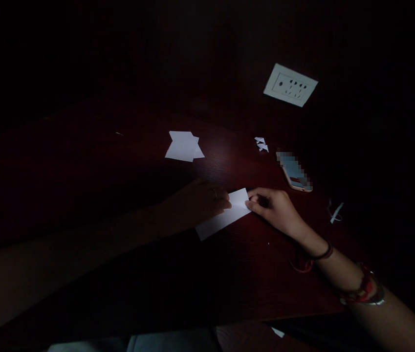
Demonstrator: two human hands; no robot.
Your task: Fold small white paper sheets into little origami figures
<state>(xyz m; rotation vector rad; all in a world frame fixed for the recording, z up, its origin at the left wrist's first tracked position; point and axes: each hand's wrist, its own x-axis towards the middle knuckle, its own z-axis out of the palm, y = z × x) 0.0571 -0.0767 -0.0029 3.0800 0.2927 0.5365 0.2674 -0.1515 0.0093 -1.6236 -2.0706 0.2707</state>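
A rectangular strip of white paper (216,226) lies slanted on the dark red table in front of me. My left hand (203,199), in shadow and with a ring on one finger, is closed on the paper's upper left part, its fingertips near the middle. The paper's right end is pinched between the thumb and fingers of my right hand (278,208). A faint crease line shows on the paper between both hands. Beyond them lie several overlapping white paper pieces (181,146). Small folded white paper pieces (261,144) sit farther right.
A phone (295,171) with a blurred screen lies beyond my right hand. Right of it is a thin white strip with a loop (336,213). A white wall socket (291,85) is at the back. The table's front edge (302,317) runs below; surroundings are very dark.
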